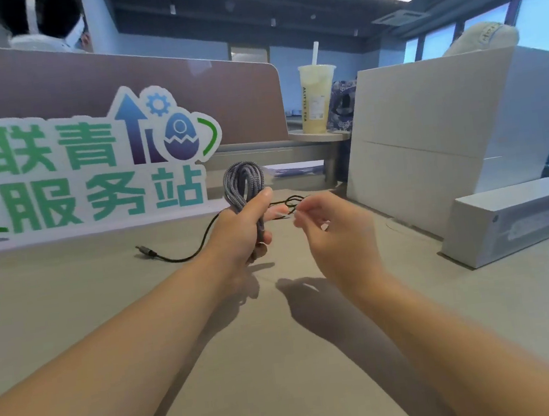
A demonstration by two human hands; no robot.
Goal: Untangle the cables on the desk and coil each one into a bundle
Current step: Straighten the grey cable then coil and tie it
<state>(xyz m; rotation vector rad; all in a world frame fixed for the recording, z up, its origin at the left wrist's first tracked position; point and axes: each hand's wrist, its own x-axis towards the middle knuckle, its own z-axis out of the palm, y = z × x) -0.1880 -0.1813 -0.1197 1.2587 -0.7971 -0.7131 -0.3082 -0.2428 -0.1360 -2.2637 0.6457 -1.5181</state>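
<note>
Two bare forearms reach in from the bottom edge over the beige counter. At the centre of the frame the left grip is clenched round a grey braided cable, thumb pressed on its side. The cable is already wound into several loops that stand up above the fist, clear of the counter. Just to its right the right grip hangs with fingers loosely curled. Its fingertips are blurred, close to a pale blurred spot between the two grips, and I cannot tell whether they pinch anything.

Behind the grips a thin black cable lies on the counter. Its plug is left of centre, and its far part is bunched behind the right grip's fingertips. A small white box sits at the right with a large white box behind it. A cut-out sign stands at the left against a partition, and a lidded drink cup stands at upper centre.
</note>
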